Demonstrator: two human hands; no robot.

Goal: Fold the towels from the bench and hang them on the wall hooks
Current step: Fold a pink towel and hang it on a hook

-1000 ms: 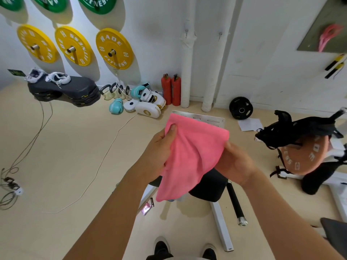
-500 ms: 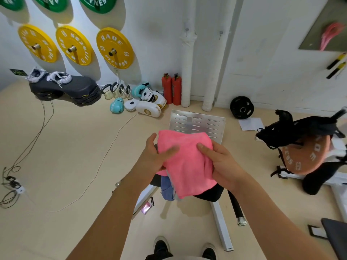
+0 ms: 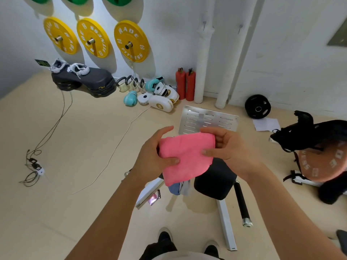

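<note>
The person stood over the table (image 3: 214, 182), a padded black gym bench on a white frame, with the pink towel (image 3: 185, 158) held up in the air between both hands, above its near end. The left hand (image 3: 152, 156) had its thumb pinched across the towel's front at the left edge, fingers behind. The right hand (image 3: 225, 147) pinched the upper right corner, thumb on the face and fingers curled over the top edge. So each grip was closed on the towel, and the cloth looked folded down to a small, rather uneven packet, its lower edge hanging loose and ragged.

To my eye the fold was the weak point. Nothing supported it from below, and only two thumb pinches held the layers together; if either hand let go to reach for a hook, the layers could slide apart and the packet drop open, or fall onto the other cloth (image 3: 179, 189), blue and grey, bunched beneath it at the edge of the table. That heap itself sat close to the edge and might have slipped to the floor (image 3: 84, 137) if brushed.

Two small hooks (image 3: 204, 24) showed high on the wall beside the white pipes (image 3: 203, 62), well apart from the hands. Carrying a loosely pinched fold that far seemed likely to undo it.
</note>
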